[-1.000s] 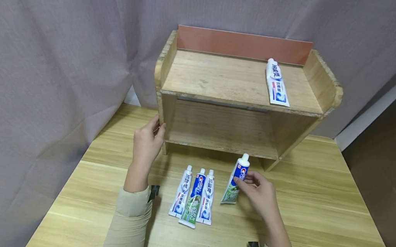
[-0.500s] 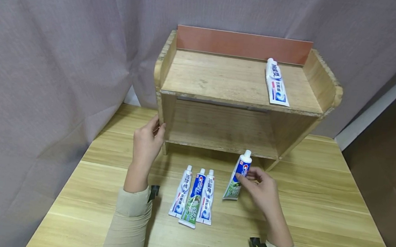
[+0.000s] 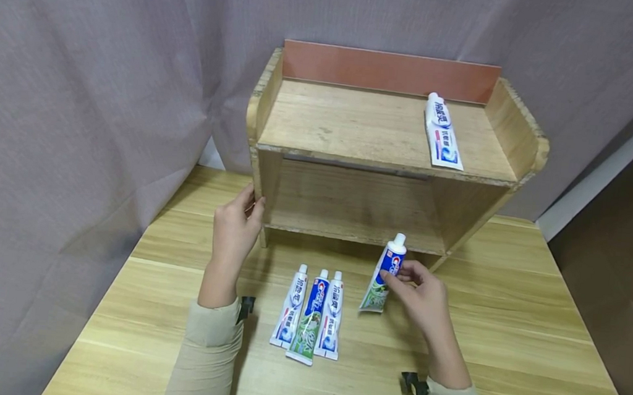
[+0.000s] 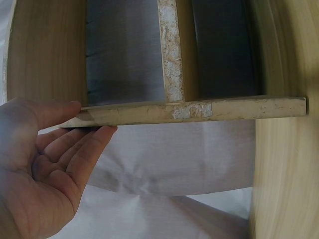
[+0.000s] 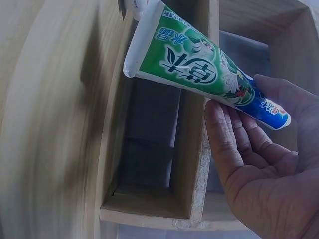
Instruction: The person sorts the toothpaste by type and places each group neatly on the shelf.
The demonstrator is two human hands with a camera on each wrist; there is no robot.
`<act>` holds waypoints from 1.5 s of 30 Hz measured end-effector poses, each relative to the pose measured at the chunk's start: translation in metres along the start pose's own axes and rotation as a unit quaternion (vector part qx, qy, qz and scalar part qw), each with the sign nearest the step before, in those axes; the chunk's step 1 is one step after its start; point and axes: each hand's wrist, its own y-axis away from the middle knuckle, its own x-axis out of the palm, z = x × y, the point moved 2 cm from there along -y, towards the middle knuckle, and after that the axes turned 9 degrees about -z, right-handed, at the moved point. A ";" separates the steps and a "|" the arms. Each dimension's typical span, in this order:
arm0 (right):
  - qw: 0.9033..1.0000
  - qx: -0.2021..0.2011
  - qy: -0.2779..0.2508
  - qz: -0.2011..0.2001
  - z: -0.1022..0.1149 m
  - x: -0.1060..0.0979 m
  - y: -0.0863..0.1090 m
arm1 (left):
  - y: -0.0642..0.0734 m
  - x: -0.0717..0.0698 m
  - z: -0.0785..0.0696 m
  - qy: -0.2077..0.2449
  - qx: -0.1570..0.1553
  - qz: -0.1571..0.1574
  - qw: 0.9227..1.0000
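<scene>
My right hand [image 3: 423, 296] pinches a blue-and-green toothpaste tube [image 3: 392, 262] between thumb and fingers, its white cap pointing up. In the head view the tube is in front of the lower shelf's right half; the right wrist view shows its green label [image 5: 194, 64] and flat white end. At the far left, my left hand [image 3: 236, 225] grips the side panel [image 4: 139, 113] of the wooden shelf [image 3: 350, 126], thumb on one face and fingers on the other. A white-and-blue toothpaste tube [image 3: 442, 133] lies on the top shelf toward the right, cap to the back.
Three tubes lie side by side on the table [image 3: 528, 338]: a white one [image 3: 290, 307], a blue-and-green one [image 3: 310, 315] and another white one [image 3: 330, 316]. The shelf's lower compartment [image 3: 355, 200] faces me. A grey curtain [image 3: 108, 82] hangs behind.
My right hand has lifted the blue-and-green toothpaste tube slightly forward, toward the shelf, and a little to the right. My left hand and the other tubes have not moved.
</scene>
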 end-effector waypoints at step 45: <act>1.000 -0.024 0.015 -0.010 0.001 0.003 -0.023 | -0.001 -0.001 -0.003 0.006 -0.006 0.003 1.000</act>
